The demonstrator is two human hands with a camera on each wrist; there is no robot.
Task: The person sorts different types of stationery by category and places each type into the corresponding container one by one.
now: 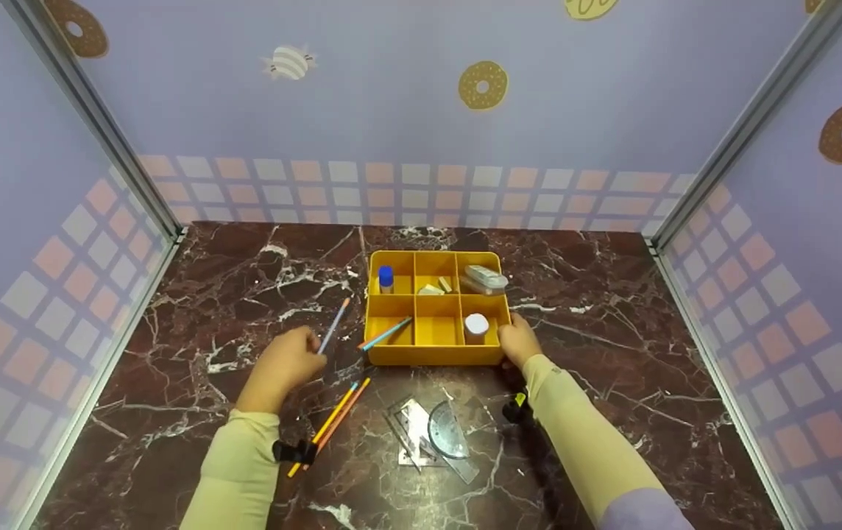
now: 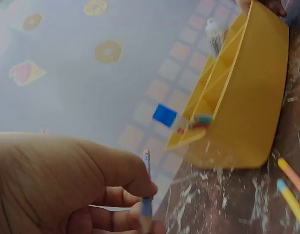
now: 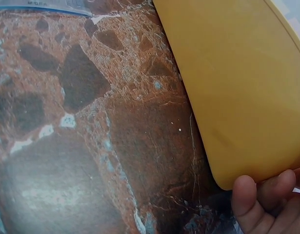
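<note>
My left hand (image 1: 288,364) pinches a slim pale lavender pencil (image 1: 333,327) between thumb and fingers, left of a yellow divided box (image 1: 436,356). In the left wrist view the pencil stands nearly upright in the fingers. At the box's front right corner, my right hand (image 1: 520,342) grips the side wall; its fingertips show against the lower corner in the right wrist view. Pencils (image 1: 388,333) lean in the front left compartment. The other compartments hold a blue-capped tube (image 1: 386,280), small whitish pieces (image 1: 432,290), a clear case (image 1: 486,280) and a white-capped container (image 1: 476,325).
A yellow pencil (image 1: 324,427) and an orange pencil (image 1: 340,419) lie beside the left wrist. In front of the box are a clear protractor (image 1: 448,430) and other clear rulers (image 1: 414,423). Patterned walls (image 1: 421,110) enclose the dark marbled tabletop (image 1: 598,294).
</note>
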